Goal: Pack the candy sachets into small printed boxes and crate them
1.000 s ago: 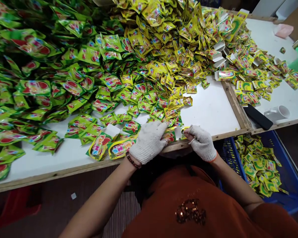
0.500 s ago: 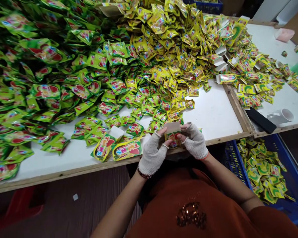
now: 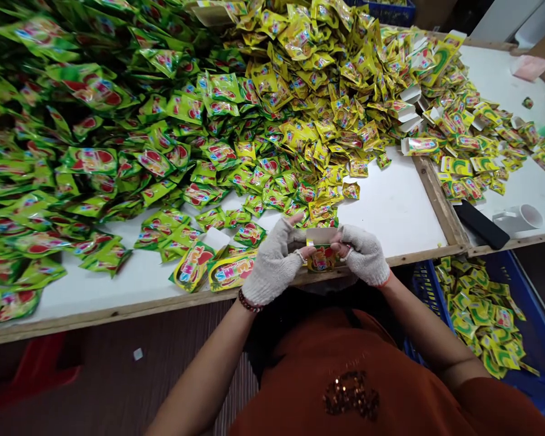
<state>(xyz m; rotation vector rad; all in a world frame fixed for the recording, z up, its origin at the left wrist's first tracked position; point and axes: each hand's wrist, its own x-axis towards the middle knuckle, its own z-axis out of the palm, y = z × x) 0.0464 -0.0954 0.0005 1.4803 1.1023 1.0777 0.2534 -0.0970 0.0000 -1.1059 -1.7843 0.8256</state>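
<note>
A small printed candy box [image 3: 322, 257] is held between both hands at the table's front edge, its pale top flap raised. My left hand [image 3: 277, 260], in a white fingerless glove, grips the box's left side with the thumb in front. On the other side my right hand [image 3: 362, 253], gloved the same way, closes thumb and fingers on the box's right edge. Two more candy boxes lie left of my hands: one with a raised white flap [image 3: 194, 263], and a flat one [image 3: 231, 270] partly behind my left hand.
Green candy packets [image 3: 91, 160] heap up on the left, yellow packets [image 3: 300, 42] at the back middle. A wooden strip [image 3: 436, 194] divides the white table. At right are a black phone [image 3: 481, 224], a white mug [image 3: 520, 218] and, below, a blue crate [image 3: 536, 339] of packets.
The box stays in both hands and has shifted slightly right and down in view. My left hand has turned a little, its index finger now lifted further off the box's top.
</note>
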